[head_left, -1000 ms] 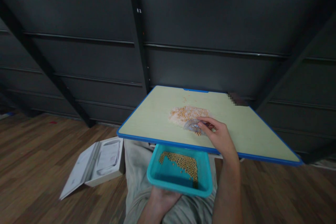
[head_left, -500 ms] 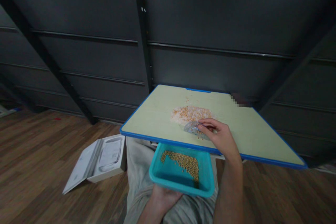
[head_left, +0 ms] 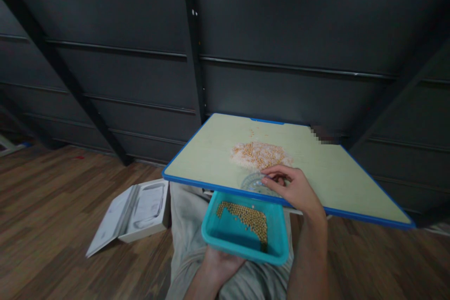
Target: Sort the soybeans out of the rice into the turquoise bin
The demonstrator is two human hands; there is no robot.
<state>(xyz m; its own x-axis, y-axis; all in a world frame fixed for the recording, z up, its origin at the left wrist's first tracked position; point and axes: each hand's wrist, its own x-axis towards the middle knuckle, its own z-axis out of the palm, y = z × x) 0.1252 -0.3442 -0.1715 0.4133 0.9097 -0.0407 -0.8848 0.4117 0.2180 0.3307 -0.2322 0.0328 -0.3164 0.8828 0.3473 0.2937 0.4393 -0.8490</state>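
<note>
My right hand [head_left: 291, 185] pinches a clear, rounded protractor [head_left: 253, 182] between thumb and fingers, flat and low over the near edge of the pale-green board [head_left: 197, 154]. Just beyond it lies a pile of white rice-like grains mixed with yellow beans [head_left: 262, 153]; a few beans sit apart behind the pile. Below the board's front edge, my left hand [head_left: 221, 262] supports a teal plastic tray [head_left: 228, 239] from beneath, its fingers mostly hidden. Many round tan soybeans [head_left: 248, 218] are gathered along the tray's far and right sides, with a pale speck among them.
The blue-rimmed board stands over my lap, against a dark metal panel [head_left: 281, 33]. An open white box [head_left: 149, 206] with its lid folded out lies on the wooden floor [head_left: 52, 206] at left. A blurred patch [head_left: 325, 136] covers something at the board's far right.
My right hand has drawn the protractor toward me, from the pile to the board's near edge. The loose beans in front of the pile no longer show there. My left hand holds the tray still.
</note>
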